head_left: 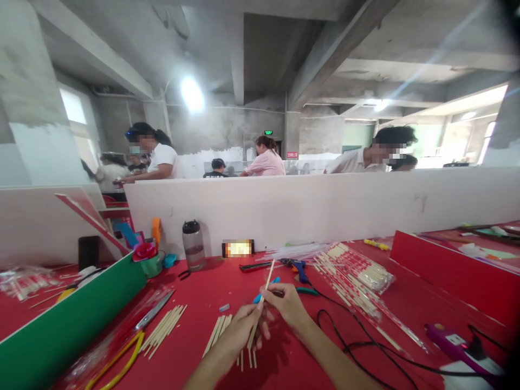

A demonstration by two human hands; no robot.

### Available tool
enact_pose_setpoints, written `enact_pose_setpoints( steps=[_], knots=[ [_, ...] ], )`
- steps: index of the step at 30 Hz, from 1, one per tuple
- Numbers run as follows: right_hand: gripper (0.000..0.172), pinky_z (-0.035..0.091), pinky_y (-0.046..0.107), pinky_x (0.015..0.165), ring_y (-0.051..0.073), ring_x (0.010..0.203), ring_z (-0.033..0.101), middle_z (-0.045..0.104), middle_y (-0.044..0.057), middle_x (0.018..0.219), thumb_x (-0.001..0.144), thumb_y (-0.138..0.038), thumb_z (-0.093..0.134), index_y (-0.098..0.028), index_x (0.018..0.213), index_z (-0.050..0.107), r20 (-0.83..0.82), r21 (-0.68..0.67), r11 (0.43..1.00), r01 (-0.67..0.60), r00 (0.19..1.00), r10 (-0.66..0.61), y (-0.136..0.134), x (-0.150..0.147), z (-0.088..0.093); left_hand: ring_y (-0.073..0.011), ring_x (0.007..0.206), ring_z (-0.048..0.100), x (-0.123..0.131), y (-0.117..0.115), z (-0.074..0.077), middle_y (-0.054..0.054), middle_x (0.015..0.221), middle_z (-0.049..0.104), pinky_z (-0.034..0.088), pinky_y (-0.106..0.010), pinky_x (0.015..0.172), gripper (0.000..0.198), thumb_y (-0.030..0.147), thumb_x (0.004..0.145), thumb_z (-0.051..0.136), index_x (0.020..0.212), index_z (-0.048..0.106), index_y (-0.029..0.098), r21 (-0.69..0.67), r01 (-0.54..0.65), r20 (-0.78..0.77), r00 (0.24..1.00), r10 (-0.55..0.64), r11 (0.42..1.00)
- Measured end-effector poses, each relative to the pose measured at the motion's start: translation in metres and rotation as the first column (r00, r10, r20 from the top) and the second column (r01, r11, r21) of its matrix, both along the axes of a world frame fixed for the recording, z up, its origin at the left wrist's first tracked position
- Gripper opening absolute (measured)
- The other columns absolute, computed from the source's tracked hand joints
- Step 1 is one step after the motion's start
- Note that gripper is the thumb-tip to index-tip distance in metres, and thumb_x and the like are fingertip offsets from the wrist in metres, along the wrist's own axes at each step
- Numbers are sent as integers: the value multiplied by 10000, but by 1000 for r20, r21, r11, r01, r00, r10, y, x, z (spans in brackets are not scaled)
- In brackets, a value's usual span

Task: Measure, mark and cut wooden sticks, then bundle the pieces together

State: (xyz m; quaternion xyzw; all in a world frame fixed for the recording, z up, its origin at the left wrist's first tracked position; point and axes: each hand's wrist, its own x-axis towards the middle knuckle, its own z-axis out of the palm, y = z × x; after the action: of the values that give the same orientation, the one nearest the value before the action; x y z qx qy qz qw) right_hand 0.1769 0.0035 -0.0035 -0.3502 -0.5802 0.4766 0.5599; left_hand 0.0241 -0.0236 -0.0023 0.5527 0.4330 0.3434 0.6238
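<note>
In the middle of the red table, my left hand (246,318) is closed around the lower part of a thin wooden stick (270,275), which slants up and away. My right hand (287,301) pinches the same stick higher up, its fingers close to the left ones. Below my left palm more sticks (254,358) show; whether they are held or lie on the table I cannot tell. A small bundle of sticks (217,331) lies left of my left forearm, partly covered by it. Farther left is another pile of wooden sticks (164,329). Behind my hands lies a blue-handled tool (257,298), mostly hidden.
Yellow-handled scissors (136,341) lie near a green board (81,319) on the left. A bottle (193,246) and phone (238,248) stand at the white partition (284,208). Packaged sticks (357,276), a blue glue gun (299,269), black cable and purple tool (455,340) lie right.
</note>
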Motion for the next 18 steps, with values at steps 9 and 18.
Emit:
enact_pose_setpoints(
  steps=[9,18],
  knots=[
    [431,426,243,514,137,486,527,614,15,522,761,-566,674,-153,643,717,60,42,999,5,998,-8,2,-2,-4,-34,353,169,4,8,-18,97,456,372,102,-216,401,655,816,673,536,772,554,168,19,7,86,996,-8,1000],
    [370,516,288,659,197,669,631,703,56,698,720,-523,732,-155,750,757,52,25,996,84,995,-85,10,0,-13,-19,333,132,5,13,-24,119,441,332,60,-216,406,631,801,627,599,739,470,193,-54,22,134,991,-14,998]
  ],
)
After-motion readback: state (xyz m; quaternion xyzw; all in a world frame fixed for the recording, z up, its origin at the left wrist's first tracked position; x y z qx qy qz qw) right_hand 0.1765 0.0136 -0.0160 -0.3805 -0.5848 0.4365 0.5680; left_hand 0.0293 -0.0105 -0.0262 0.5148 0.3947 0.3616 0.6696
